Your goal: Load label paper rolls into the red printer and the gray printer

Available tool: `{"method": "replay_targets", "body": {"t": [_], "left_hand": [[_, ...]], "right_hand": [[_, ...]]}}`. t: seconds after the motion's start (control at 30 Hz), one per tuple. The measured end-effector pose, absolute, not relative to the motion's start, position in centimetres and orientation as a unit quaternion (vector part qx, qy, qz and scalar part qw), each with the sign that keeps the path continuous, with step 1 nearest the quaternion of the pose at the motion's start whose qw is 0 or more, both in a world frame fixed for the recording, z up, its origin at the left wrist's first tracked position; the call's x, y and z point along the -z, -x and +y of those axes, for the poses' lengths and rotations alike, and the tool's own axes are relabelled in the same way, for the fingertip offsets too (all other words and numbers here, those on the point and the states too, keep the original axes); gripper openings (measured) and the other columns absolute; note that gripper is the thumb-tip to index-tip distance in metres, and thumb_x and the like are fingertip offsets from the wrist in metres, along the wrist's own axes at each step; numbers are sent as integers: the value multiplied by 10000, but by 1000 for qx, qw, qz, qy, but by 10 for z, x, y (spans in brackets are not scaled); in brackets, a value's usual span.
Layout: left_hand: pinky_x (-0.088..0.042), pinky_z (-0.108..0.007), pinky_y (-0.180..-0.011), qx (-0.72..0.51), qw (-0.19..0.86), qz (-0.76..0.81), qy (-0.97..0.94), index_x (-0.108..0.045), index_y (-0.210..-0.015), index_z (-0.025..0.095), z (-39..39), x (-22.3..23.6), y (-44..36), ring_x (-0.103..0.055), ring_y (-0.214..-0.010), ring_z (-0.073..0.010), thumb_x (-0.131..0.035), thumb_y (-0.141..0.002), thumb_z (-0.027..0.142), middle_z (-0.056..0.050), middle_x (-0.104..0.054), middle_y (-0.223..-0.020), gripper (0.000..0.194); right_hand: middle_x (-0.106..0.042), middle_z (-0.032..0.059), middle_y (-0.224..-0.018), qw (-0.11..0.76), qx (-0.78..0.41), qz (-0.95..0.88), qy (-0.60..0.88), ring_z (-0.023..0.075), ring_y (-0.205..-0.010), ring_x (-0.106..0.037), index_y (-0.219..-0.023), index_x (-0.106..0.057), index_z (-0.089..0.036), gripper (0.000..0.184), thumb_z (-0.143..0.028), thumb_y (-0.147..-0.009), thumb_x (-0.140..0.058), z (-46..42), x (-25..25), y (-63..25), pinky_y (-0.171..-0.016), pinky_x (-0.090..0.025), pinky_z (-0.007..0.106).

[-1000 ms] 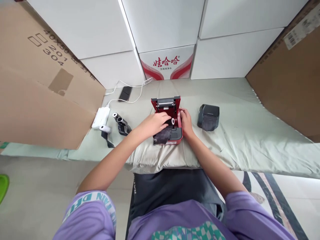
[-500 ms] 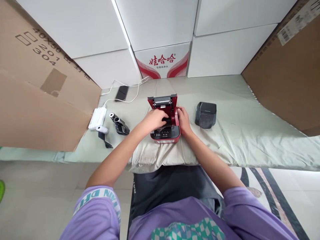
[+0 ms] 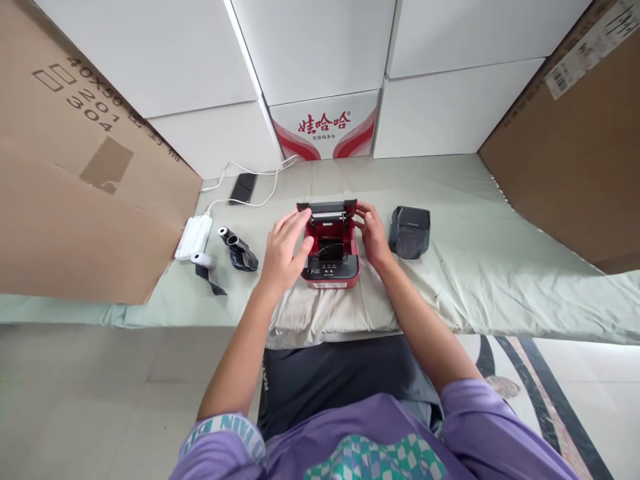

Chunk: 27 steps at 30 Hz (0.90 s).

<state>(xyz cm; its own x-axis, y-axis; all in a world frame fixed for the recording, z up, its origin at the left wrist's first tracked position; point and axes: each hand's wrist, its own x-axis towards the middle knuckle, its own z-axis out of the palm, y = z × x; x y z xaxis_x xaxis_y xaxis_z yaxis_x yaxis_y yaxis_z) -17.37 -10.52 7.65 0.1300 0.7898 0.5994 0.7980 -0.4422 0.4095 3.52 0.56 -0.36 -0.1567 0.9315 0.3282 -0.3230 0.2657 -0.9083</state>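
Observation:
A small red and black label printer stands in front of me with its lid raised. Its red inner compartment shows, with dark parts inside. My left hand is at the printer's left side, fingers stretched and thumb apart, fingertips by the lid's left corner; it holds nothing. On the other side my right hand has its fingers and thumb about the lid's right corner. To the right of that hand sits a dark block-shaped device in what looks like clear wrapping.
On the left lie black ribbon rolls, a white roll with a black strip, a white power strip, its cable and a black phone. Brown cartons flank the cloth-covered surface; white boxes stand behind.
My left hand has come out of the printer's compartment to its left side, fingers spreading. My right hand has moved up to the lid's corner, and the lid is tilted a little lower.

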Motion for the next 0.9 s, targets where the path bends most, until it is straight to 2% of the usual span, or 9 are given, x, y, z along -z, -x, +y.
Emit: {"method": "replay_targets", "body": {"t": [0.13,0.2,0.27,0.37,0.43,0.6,0.77,0.83,0.9], "left_hand": [[-496,-453,-1109,482,12,-537,692,-709,-1273,215,-124,-51,169,-634,-1208,-264,-449,-1072,435,-121,-702,-1252,396],[-514,-450,-1094,508,1,-556,658,-722,-1246,225,-129,-44,166,-642,-1192,-264,-465,-1062,455,-122,-689,-1253,390],[-508,-456,-1115,497,-38,-570,653,-735,-1222,236,-129,-41,165,-633,-1241,-263,-449,-1068,467,-115,-692,-1299,398],[-503,-465,-1130,472,-96,-575,661,-769,-1090,243,-124,-34,165,-637,-1257,-253,-407,-1083,467,-89,-740,-1267,426],[-505,-475,-1124,479,-102,-572,658,-773,-1034,238,-121,-27,164,-640,-1250,-255,-398,-1085,465,-88,-755,-1242,441],[-494,-484,-1128,543,-92,-530,644,-758,-1014,222,-118,-10,162,-636,-1243,-253,-405,-1086,409,-97,-754,-1241,406],[-479,-499,-1159,516,-95,-540,658,-766,-1029,229,-119,-9,164,-629,-1276,-255,-382,-1090,436,-98,-753,-1255,440],[-476,-507,-1173,503,-113,-555,653,-769,-1101,234,-124,-8,163,-609,-1341,-267,-358,-1090,478,-103,-716,-1358,477],[-458,-494,-1205,508,-145,-571,628,-708,-1315,257,-132,-4,161,-547,-1446,-276,-370,-1078,530,-99,-607,-1534,496]], "right_hand": [[-621,57,-1337,573,-521,-568,276,275,-1335,-562,-953,-636,-277,354,-626,-934,-582,-1,0,-41,-1138,-457,455],[-596,54,-1409,545,-526,-589,281,290,-1361,-546,-951,-610,-272,299,-559,-877,-649,-6,-4,-43,-1156,-445,464],[-557,46,-1496,507,-554,-597,284,301,-1345,-565,-1092,-602,-293,353,-468,-800,-697,-10,-8,-45,-1144,-466,481],[-508,52,-1575,463,-590,-592,294,305,-1346,-580,-1371,-508,-326,675,-358,-724,-697,-14,-12,-47,-1165,-462,505],[-482,65,-1603,450,-600,-590,300,306,-1393,-552,-1451,-457,-318,781,-324,-703,-682,-15,-14,-48,-1210,-422,516],[-435,65,-1645,428,-600,-603,304,314,-1420,-531,-1511,-429,-319,841,-319,-709,-681,-18,-20,-52,-1213,-427,526],[-426,67,-1659,430,-596,-605,306,313,-1423,-539,-1528,-417,-321,831,-316,-745,-697,-19,-22,-51,-1223,-421,545],[-414,77,-1669,433,-591,-596,329,313,-1458,-515,-1525,-422,-321,805,-347,-775,-711,-25,-19,-53,-1243,-400,553],[-418,91,-1667,438,-580,-580,368,320,-1510,-464,-1521,-433,-324,766,-432,-820,-723,-39,-11,-57,-1259,-381,568]]}}
